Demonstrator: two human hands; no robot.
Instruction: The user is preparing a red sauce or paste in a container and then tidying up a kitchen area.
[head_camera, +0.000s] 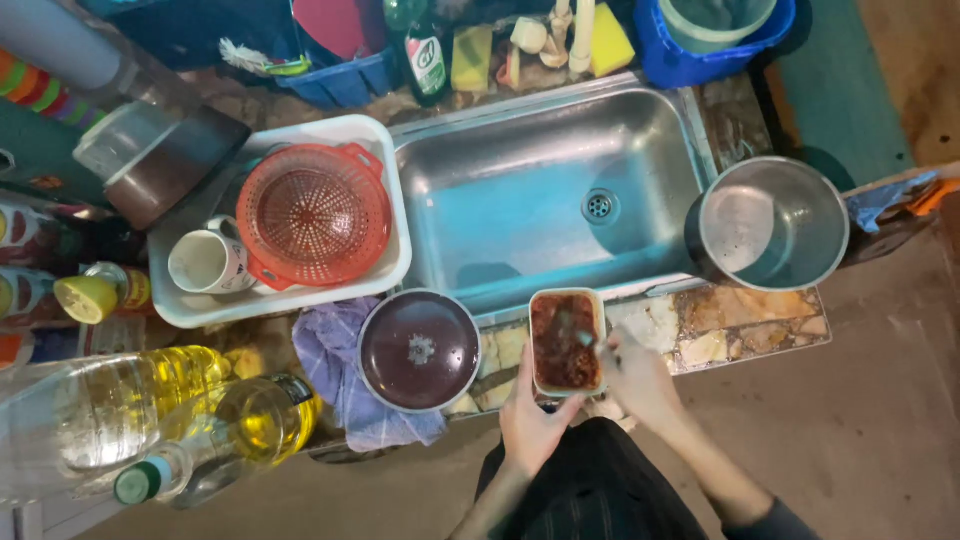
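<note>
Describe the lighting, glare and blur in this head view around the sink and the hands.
Head view: dim, bluish light; the sink basin reflects a pale blue sheen; the steel pot shows soft glare inside. The right hand and its utensil blur over the red-filled container, which the left hand holds. Oil bottles at the left edge look stretched by lens distortion.

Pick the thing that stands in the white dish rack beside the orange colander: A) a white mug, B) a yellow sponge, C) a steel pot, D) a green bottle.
A: a white mug stands in the white dish rack, at the left edge of the orange colander, while the steel pot stands right of the sink.
</note>
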